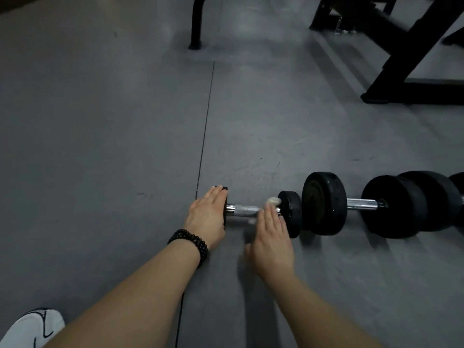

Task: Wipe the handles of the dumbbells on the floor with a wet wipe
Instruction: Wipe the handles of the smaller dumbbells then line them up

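bracing near dumbbell (261, 209) on the floor (100, 146) | left hand (207, 214) flat on its end plate, fingers straight, likely stopping roll | right hand (272, 237) presses wet wipe (273, 200) onto chrome handle, fingers nearly straight | second dumbbell (361, 204) beside, probably next

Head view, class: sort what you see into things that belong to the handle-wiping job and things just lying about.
Part of the job:
small dumbbell, its chrome handle
wet wipe
left hand on the end plate
right hand at the handle
larger dumbbell

Just there:
black bench frame
black post
white shoe
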Motion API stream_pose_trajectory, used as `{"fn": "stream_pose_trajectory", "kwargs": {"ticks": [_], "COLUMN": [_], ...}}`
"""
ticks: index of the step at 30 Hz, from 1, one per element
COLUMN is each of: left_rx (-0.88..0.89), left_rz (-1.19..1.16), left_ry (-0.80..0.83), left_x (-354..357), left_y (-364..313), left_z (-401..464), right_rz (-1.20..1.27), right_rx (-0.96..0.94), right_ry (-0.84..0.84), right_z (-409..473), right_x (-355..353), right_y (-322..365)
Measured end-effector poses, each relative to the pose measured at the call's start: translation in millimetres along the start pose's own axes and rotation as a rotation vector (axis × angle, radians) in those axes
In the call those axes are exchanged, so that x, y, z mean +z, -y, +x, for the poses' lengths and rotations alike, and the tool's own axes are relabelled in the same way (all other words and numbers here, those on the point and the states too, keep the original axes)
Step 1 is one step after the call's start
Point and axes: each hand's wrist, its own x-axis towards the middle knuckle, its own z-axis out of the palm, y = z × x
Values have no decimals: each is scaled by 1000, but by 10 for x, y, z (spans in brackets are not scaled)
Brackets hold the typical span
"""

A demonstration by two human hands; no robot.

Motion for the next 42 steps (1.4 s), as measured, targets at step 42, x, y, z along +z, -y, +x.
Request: {"fn": "stream_pose_trajectory", "kwargs": {"ticks": [42], "left_rx": [-18], "left_rz": [148], "left_ry": [-4], "left_x": [-130], "left_y": [78], "left_z": [197], "right_rz": [49], "right_rx": [161], "right_ry": [-79], "right_z": [430], "right_x": [98], "right_y": [90]}}
